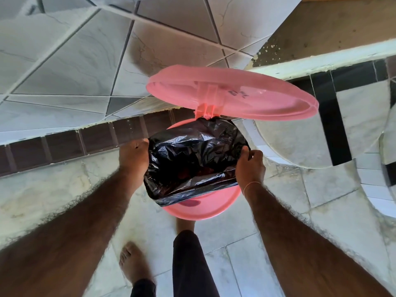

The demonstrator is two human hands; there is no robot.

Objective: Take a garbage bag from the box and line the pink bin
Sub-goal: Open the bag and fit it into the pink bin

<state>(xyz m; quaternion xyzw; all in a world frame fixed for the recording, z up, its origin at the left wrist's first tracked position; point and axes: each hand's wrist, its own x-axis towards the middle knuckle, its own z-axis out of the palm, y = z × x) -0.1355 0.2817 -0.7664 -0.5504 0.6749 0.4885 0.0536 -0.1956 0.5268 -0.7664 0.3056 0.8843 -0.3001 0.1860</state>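
Over the round pink plastic bin (192, 211) both forearms reach forward and down. At the near left side of its rim, the left hand (134, 156) grips the edge of the crinkled black plastic garbage bag (192, 155); the right hand (250, 166) pinches the opposite edge (thumb on top). Stretched left to right between them, the bag's mouth faces up, covering most of the opening; the near rim is bare. The hinged pink lid (235, 93) stands open behind, near the tiled wall (64, 61). Open floor (321, 221) lies to the right.
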